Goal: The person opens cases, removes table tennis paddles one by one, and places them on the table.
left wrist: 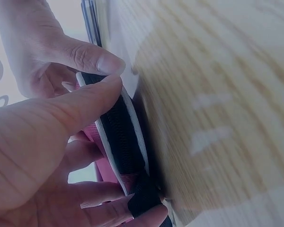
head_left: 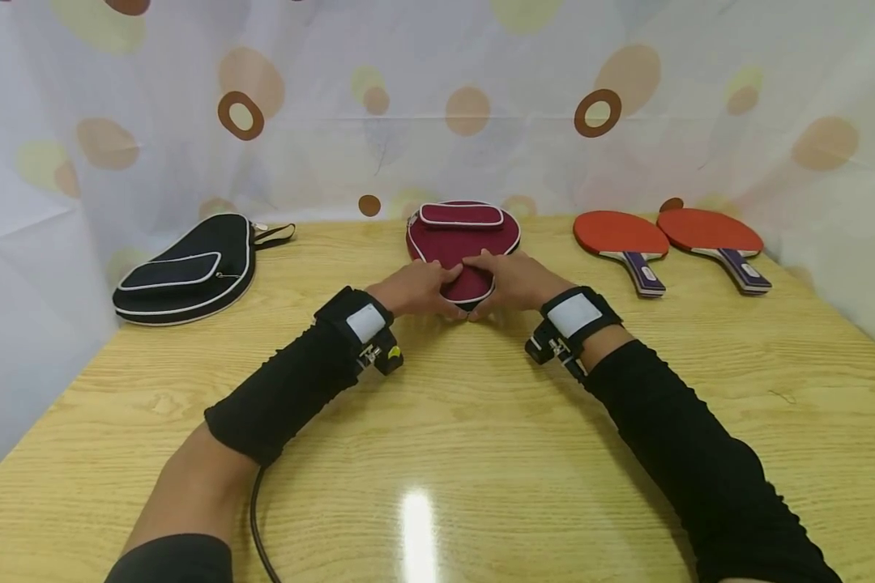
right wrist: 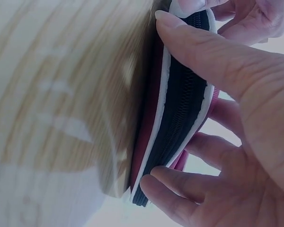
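Note:
A maroon table tennis bat case with white piping and a front pocket lies at the middle back of the table, its narrow end towards me. My left hand grips its left side, thumb on the zipped edge at the narrow end. Fingers of that hand touch a black strap in the left wrist view. Opposite it, my right hand holds the right side, its thumb against the black zip. Both thumbs meet at the narrow end.
A black bat case with a wrist loop lies at the back left. Two red bats with purple handles, the nearer bat and the farther bat, lie at the back right. A patterned cloth hangs behind the table.

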`<state>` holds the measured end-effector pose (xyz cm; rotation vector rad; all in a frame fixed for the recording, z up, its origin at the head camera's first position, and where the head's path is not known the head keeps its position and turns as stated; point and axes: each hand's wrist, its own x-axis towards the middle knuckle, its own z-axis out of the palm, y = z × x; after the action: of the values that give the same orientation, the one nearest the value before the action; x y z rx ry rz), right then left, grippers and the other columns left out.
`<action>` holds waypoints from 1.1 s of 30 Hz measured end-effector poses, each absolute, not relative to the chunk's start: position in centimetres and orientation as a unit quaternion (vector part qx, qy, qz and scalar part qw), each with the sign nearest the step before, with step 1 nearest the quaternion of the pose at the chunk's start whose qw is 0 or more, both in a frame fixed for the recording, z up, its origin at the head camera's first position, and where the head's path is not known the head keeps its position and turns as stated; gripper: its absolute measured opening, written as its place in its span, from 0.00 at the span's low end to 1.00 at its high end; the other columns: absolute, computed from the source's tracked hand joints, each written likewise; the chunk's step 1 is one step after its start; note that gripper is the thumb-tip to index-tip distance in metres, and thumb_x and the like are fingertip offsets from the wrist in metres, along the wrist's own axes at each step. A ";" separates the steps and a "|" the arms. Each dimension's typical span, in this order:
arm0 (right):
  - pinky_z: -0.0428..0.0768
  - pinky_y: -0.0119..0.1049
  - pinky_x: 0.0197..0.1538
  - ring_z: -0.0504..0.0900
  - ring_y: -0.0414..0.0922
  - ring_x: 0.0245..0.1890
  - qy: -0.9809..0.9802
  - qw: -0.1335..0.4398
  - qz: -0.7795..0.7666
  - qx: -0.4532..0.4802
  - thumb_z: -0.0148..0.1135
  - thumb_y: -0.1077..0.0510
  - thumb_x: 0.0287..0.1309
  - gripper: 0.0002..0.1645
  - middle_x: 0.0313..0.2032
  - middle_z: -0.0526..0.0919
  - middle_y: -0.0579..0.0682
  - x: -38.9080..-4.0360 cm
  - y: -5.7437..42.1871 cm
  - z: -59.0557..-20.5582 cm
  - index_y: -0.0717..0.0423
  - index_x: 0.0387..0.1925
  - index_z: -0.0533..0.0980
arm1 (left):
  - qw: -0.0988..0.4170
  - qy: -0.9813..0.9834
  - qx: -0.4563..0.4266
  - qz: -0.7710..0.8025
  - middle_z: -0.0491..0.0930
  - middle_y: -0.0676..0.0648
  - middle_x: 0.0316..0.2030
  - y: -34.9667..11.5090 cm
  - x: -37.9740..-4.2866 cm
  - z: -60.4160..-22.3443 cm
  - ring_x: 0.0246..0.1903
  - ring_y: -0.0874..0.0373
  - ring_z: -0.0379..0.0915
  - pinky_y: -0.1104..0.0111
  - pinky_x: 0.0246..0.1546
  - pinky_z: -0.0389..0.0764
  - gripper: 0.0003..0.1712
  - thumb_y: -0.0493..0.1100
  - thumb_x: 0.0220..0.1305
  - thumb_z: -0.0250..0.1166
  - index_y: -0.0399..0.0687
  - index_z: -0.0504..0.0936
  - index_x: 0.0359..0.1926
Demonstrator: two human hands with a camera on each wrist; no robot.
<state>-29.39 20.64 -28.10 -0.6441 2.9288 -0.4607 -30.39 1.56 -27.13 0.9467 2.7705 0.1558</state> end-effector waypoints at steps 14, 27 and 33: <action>0.67 0.54 0.68 0.65 0.64 0.70 0.961 0.049 -0.150 -0.225 0.80 0.46 0.49 0.55 0.73 0.58 0.69 -28.3 20.8 -28.2 0.55 0.75 0.64 | 0.096 0.936 0.336 0.047 0.70 0.33 0.66 1.3 -29.1 -27.3 0.63 0.44 0.68 0.60 0.64 0.70 0.49 0.58 0.66 0.68 0.46 0.55 0.78; 0.69 0.52 0.67 0.68 0.64 0.68 0.961 0.047 -0.136 -0.235 0.80 0.45 0.49 0.55 0.72 0.60 0.70 -27.2 20.8 -27.7 0.56 0.74 0.65 | 0.094 0.933 0.345 0.040 0.73 0.36 0.65 1.5 -27.9 -27.0 0.59 0.49 0.71 0.63 0.62 0.71 0.48 0.57 0.65 0.69 0.43 0.59 0.77; 0.70 0.52 0.66 0.70 0.63 0.66 0.960 0.044 -0.138 -0.241 0.80 0.44 0.48 0.54 0.71 0.62 0.70 -26.4 21.0 -27.8 0.57 0.73 0.66 | 0.089 0.929 0.357 0.041 0.77 0.38 0.61 1.7 -27.1 -27.1 0.54 0.51 0.73 0.64 0.59 0.74 0.47 0.57 0.65 0.70 0.40 0.61 0.76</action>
<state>-26.42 20.99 -27.75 -0.7378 2.9340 -0.4218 -27.12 1.69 -27.10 1.0626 2.7641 0.1207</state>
